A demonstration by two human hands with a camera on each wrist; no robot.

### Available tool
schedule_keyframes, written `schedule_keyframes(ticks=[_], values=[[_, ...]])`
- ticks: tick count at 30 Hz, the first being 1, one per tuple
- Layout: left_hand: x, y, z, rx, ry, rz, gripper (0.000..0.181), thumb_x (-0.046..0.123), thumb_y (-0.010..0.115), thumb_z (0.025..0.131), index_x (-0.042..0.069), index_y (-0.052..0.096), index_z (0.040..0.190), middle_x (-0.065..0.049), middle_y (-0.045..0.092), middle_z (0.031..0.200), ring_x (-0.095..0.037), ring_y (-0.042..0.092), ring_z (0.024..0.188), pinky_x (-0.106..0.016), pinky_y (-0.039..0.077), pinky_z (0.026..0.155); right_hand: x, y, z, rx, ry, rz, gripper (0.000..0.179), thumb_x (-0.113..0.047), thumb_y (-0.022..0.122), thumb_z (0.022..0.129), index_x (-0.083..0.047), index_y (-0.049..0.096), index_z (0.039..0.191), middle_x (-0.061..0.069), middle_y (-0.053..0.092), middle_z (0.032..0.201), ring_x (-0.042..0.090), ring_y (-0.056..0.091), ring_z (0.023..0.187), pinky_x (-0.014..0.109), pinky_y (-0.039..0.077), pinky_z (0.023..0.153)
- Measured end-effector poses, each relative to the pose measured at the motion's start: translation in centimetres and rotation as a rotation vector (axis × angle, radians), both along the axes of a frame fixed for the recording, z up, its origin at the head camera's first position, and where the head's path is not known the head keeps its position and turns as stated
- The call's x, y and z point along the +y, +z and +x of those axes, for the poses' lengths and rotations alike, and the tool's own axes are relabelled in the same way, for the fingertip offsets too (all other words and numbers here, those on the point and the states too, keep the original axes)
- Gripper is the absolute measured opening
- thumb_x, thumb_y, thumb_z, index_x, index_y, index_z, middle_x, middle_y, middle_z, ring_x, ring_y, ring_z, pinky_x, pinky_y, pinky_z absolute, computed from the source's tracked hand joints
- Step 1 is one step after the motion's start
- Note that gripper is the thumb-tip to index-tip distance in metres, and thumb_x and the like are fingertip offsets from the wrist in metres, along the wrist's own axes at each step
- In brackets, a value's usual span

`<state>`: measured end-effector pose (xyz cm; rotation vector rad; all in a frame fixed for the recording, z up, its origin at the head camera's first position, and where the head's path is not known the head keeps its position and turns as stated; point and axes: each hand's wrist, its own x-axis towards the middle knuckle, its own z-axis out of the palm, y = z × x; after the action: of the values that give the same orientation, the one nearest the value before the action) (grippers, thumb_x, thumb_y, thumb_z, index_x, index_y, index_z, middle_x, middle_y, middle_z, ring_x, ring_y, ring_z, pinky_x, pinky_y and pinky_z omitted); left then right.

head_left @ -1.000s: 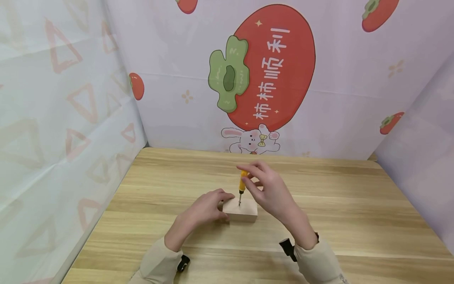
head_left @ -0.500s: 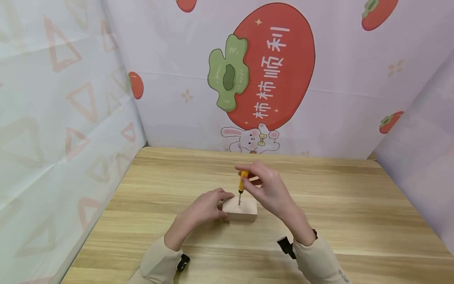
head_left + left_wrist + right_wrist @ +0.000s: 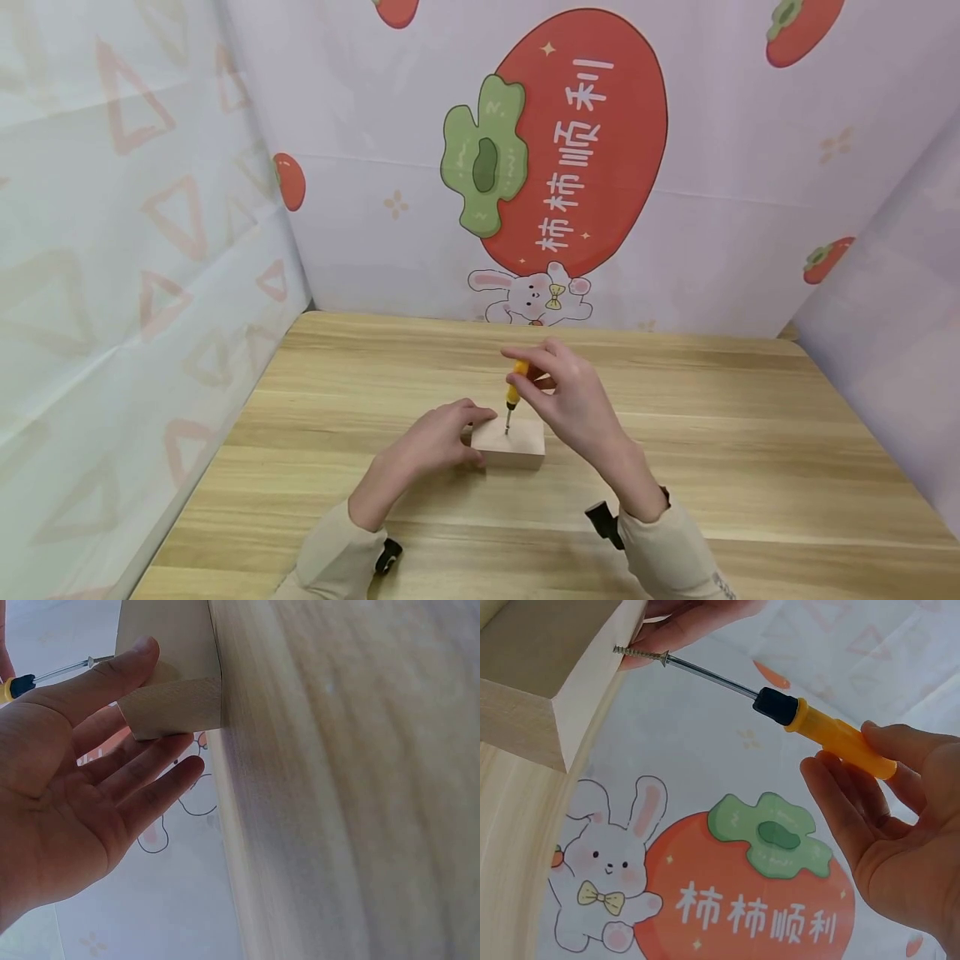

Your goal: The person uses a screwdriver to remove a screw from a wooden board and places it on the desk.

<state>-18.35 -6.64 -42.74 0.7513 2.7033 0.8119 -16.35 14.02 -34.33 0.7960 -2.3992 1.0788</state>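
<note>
A pale wooden block (image 3: 517, 457) lies on the table in front of the person. My left hand (image 3: 431, 437) grips its left end, thumb on the near side and fingers on the far side; the left wrist view shows the thumb against the block (image 3: 172, 709). My right hand (image 3: 577, 412) pinches the yellow handle of a screwdriver (image 3: 825, 733) between thumb and fingers. The slim metal shaft ends at the head of a screw (image 3: 640, 653), which stands point-down at the block's top face with much of its thread showing. In the head view the screwdriver leans slightly right.
The wood-grain table (image 3: 712, 467) reaches to a printed cloth backdrop (image 3: 360, 242) behind, with more cloth at both sides. Black wrist mounts (image 3: 604, 523) sit at both cuffs.
The right hand shifts and turns a little on the screwdriver handle, whose top now leans slightly more to the right. The left hand and block stay in place.
</note>
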Motion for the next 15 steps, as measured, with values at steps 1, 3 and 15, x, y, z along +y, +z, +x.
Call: schedule_keyframes(ticks=[1, 3, 15], values=[[0.01, 0.00, 0.00, 0.001, -0.001, 0.000, 0.061, 0.023, 0.086, 0.077, 0.014, 0.064, 0.133, -0.001, 0.065, 0.113, -0.012, 0.057, 0.088, -0.029, 0.047, 0.078, 0.04, 0.07, 0.01, 0.006, -0.004, 0.004, 0.038, -0.005, 0.079, 0.083, -0.009, 0.072, 0.120, 0.001, 0.061, 0.089, 0.010, 0.064, 0.075, 0.022, 0.057, 0.069], [0.04, 0.02, -0.01, 0.002, -0.003, 0.000, 0.061, 0.023, 0.086, 0.077, 0.014, 0.064, 0.133, -0.001, 0.065, 0.113, -0.012, 0.057, 0.088, -0.029, 0.047, 0.078, 0.12, 0.13, 0.02, 0.007, 0.001, 0.004, 0.038, -0.005, 0.079, 0.083, -0.008, 0.071, 0.121, 0.001, 0.062, 0.090, 0.011, 0.064, 0.075, 0.023, 0.057, 0.070], [0.03, 0.05, -0.03, -0.010, 0.004, -0.005, 0.061, 0.023, 0.086, 0.077, 0.015, 0.064, 0.133, -0.001, 0.065, 0.114, -0.012, 0.057, 0.090, -0.030, 0.048, 0.080, 0.15, -0.06, 0.02, -0.113, 0.087, -0.086, 0.037, 0.001, 0.068, 0.090, -0.013, 0.068, 0.125, 0.005, 0.067, 0.109, 0.017, 0.068, 0.090, 0.025, 0.058, 0.075]])
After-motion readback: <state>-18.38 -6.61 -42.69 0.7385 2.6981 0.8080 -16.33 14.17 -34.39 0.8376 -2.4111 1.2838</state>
